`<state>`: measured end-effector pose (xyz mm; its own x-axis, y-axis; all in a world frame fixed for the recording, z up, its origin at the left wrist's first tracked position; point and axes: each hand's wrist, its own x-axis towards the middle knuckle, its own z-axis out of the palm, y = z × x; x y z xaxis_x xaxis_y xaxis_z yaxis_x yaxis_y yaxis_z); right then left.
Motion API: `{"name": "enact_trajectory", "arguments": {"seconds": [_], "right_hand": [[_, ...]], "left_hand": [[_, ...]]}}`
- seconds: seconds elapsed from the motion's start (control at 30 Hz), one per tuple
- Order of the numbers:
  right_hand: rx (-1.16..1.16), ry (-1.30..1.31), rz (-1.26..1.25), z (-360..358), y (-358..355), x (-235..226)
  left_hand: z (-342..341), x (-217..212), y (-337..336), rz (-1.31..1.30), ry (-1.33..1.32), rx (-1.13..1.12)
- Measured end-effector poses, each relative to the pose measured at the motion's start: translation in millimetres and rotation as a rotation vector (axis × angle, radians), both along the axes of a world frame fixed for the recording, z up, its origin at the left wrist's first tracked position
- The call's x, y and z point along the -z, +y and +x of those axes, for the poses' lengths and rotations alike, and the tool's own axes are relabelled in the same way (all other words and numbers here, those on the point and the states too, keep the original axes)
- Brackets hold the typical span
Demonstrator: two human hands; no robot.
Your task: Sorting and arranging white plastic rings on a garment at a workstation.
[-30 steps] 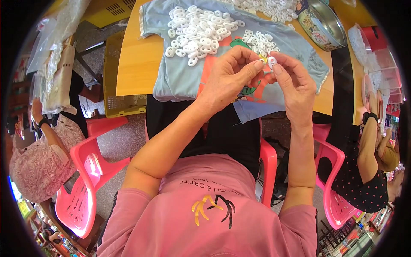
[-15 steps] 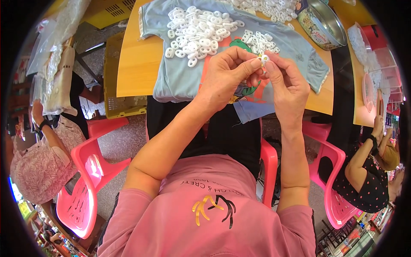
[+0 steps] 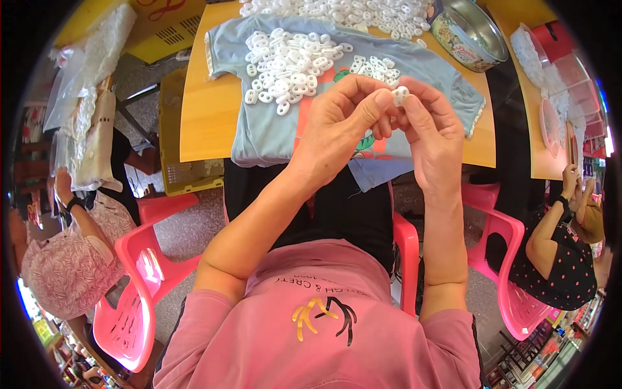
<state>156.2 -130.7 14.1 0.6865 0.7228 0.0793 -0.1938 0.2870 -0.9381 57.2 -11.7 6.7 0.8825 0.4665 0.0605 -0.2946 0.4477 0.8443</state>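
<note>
Above the table's near edge, my left hand (image 3: 343, 123) and my right hand (image 3: 435, 136) meet, fingertips pinched together. Between them is a small white plastic piece with two holes (image 3: 402, 95), gripped by both thumbs and forefingers. Part of it is hidden by the fingers. Beyond my left hand lies a large heap of white two-hole plastic pieces (image 3: 285, 68), spread on a light blue shirt (image 3: 262, 133). A smaller pile of similar white pieces (image 3: 374, 68) rests just behind my fingers, on the same shirt.
The shirt covers much of a wooden table (image 3: 201, 123). More white pieces (image 3: 363, 14) lie along its far side, beside a round metal tin (image 3: 472, 35). Pink chairs (image 3: 139, 292) stand on either side. One person (image 3: 71, 259) sits at left, others (image 3: 557, 259) at right.
The pinched white piece is turned so that its two holes face up more plainly. My hands stay together in nearly the same place, while the whole view has shifted slightly.
</note>
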Motion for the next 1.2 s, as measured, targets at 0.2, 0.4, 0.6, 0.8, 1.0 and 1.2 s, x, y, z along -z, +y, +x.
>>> {"name": "enact_trajectory", "arguments": {"seconds": [0.2, 0.4, 0.6, 0.8, 1.0, 1.2], "right_hand": [[-0.083, 0.155, 0.103, -19, -3, -22], [-0.263, 0.237, 0.109, -37, -9, -22], [-0.231, 0.332, 0.127, -60, -3, -17], [-0.151, 0.389, 0.153, -87, 8, -17], [-0.298, 0.294, 0.09, -82, 15, -10], [0.087, -0.49, -0.302, -4, 9, 9]], "left_hand": [[-15, -7, -9, 0.232, -0.035, -0.008], [-37, -5, -15, 0.254, -0.063, 0.086], [-43, 15, -20, 0.159, -0.299, 0.01], [-55, 17, -15, 0.122, -0.299, -0.027], [-83, 2, 28, 0.484, -0.055, -0.315], [-162, 13, 146, 0.544, 0.298, -0.893]]}}
